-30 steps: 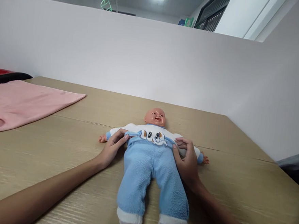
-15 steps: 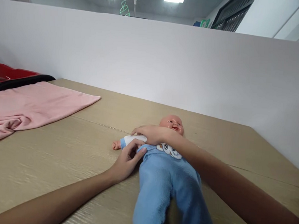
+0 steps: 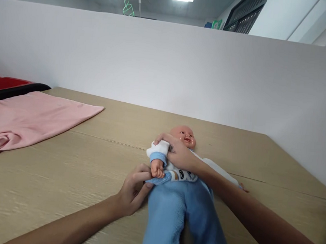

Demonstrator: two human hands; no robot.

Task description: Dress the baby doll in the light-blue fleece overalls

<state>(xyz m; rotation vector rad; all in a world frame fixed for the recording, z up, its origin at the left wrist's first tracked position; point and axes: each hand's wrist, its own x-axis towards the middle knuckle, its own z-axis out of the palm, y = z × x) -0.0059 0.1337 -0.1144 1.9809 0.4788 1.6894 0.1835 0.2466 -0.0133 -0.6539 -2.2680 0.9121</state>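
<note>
A baby doll (image 3: 183, 136) lies on its back on the table, head away from me. It wears a white top with blue cuffs and a printed animal face, and blue fleece trousers (image 3: 165, 211). My right hand (image 3: 179, 151) is wrapped round the doll's bent arm (image 3: 159, 149) near the elbow. My left hand (image 3: 134, 190) pinches the blue hem of the top (image 3: 159, 179) at the doll's waist, beside the doll's small fist. The doll's other arm (image 3: 221, 170) stretches out to the right, partly behind my right forearm.
A pink cloth (image 3: 37, 117) lies spread on the left of the wooden table (image 3: 98, 169). Behind it stands a red container with a black rim (image 3: 22, 90). A white partition (image 3: 155, 65) closes off the table's far side.
The doll's arm, stretched out to the left before, is now bent in over its belly, with my right hand on it. My left hand has drawn the top's hem slightly towards me.
</note>
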